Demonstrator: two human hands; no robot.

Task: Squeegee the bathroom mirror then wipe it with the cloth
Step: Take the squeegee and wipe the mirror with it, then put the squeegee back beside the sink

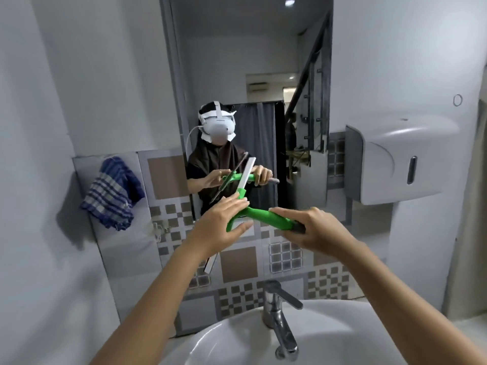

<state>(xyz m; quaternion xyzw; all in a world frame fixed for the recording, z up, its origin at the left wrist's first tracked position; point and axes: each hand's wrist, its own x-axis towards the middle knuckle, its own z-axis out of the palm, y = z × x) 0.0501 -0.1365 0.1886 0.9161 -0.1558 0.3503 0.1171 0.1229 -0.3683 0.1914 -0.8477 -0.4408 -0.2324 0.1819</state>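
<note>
A green squeegee [259, 216] with a white blade is held in front of the lower part of the tall bathroom mirror [250, 61]. My right hand [316, 229] grips its green handle. My left hand [221, 226] rests flat against the squeegee's head and blade, fingers extended. The blade runs slanted from upper right to lower left, partly hidden behind my left hand. A blue and white checked cloth [113, 193] hangs on the wall to the left of the mirror. The mirror reflects both hands and the squeegee.
A white sink [237, 338] with a chrome tap [279, 312] lies below my arms. A white paper towel dispenser [400, 159] juts from the right wall. Patterned tiles [237, 262] cover the wall under the mirror.
</note>
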